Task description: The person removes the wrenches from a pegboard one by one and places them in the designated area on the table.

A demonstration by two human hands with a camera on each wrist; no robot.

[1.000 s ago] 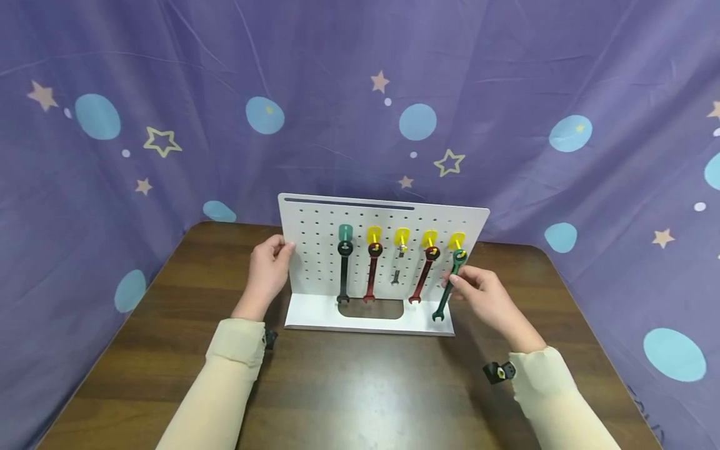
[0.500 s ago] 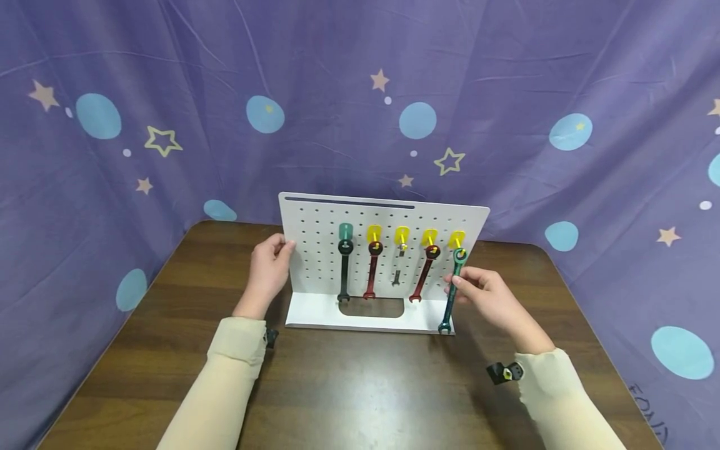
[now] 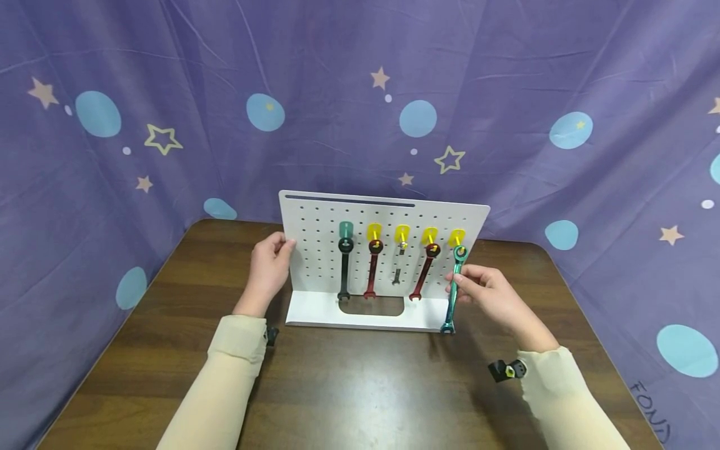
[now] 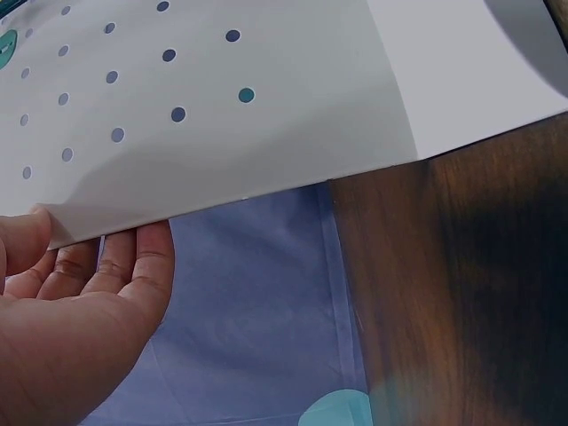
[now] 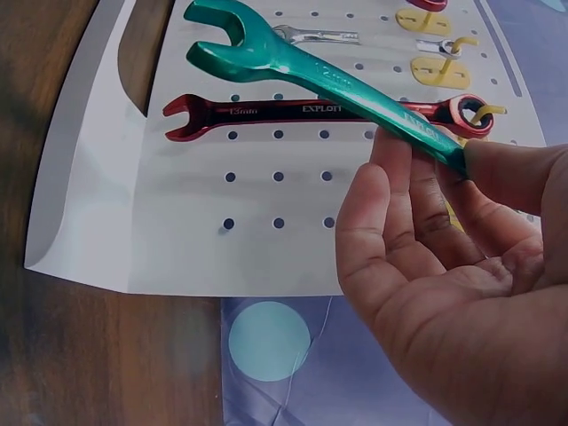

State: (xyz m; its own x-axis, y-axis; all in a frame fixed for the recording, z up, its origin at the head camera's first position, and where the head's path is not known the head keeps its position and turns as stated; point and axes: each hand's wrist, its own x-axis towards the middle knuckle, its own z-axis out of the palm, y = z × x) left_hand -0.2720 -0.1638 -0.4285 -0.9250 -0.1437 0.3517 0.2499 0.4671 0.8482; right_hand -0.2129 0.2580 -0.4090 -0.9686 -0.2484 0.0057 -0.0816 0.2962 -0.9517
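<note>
My left hand (image 3: 270,269) pinches the left edge of a white pegboard (image 3: 312,309), thumb in front and fingers behind in the left wrist view. With thumb and fingers, my right hand (image 3: 485,290) pinches a green combination wrench (image 3: 453,299) by its shank. Its ring end is at the tip of the rightmost yellow hook (image 3: 457,237), and its open end points down over the board's front lip. In the right wrist view the open end of the green wrench (image 5: 244,49) tilts out from the board, while the ring end is hidden behind the hand.
Left of it on the board hang a red wrench (image 3: 424,272), a small silver wrench (image 3: 397,275), another red wrench (image 3: 372,272) and a black wrench (image 3: 345,272) under a green hook (image 3: 345,230). The board stands on a brown wooden table (image 3: 349,387) before a purple curtain (image 3: 337,125).
The green wrench's lower end has swung right and toward me, to near vertical. My right hand has shifted slightly right; my left hand keeps its grip on the pegboard.
</note>
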